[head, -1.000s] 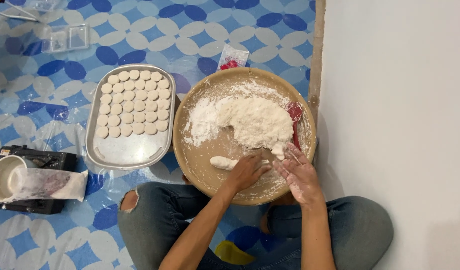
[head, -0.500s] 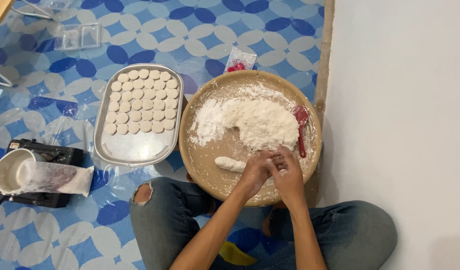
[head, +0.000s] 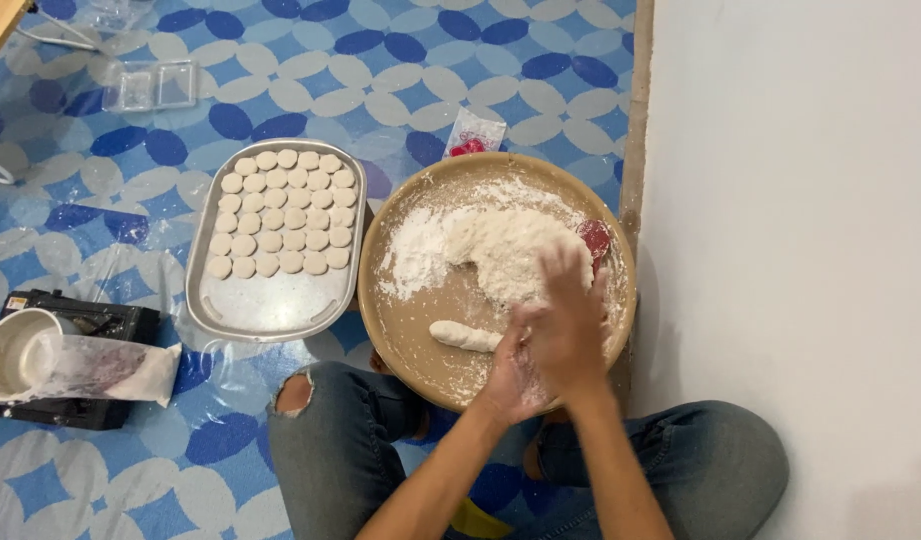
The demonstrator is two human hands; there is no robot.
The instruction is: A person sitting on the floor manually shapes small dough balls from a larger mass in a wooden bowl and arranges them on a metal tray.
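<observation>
My left hand (head: pixel 511 375) and my right hand (head: pixel 569 305) are pressed palm to palm above the near right part of a round wooden tray (head: pixel 383 300). The right hand lies on top with its fingers spread. Whatever is between the palms is hidden. Just left of the hands, a short log of white dough (head: pixel 464 335) lies on the tray. A heap of white flour (head: pixel 491 250) sits beyond the hands, and a red scraper (head: pixel 596 238) shows at its right edge.
A metal tray (head: pixel 271 305) to the left holds several rows of round dough discs (head: pixel 281 215). A black scale with a bowl (head: pixel 16 352) and a cloth bag (head: pixel 106 368) sits at the far left. A small packet (head: pixel 473 133) and a clear box (head: pixel 156 85) lie farther off. A white wall (head: pixel 801 230) stands on the right.
Both hands left the right end of the dough log, came together, and are now raised palm to palm over the tray. The log stays where it was.
</observation>
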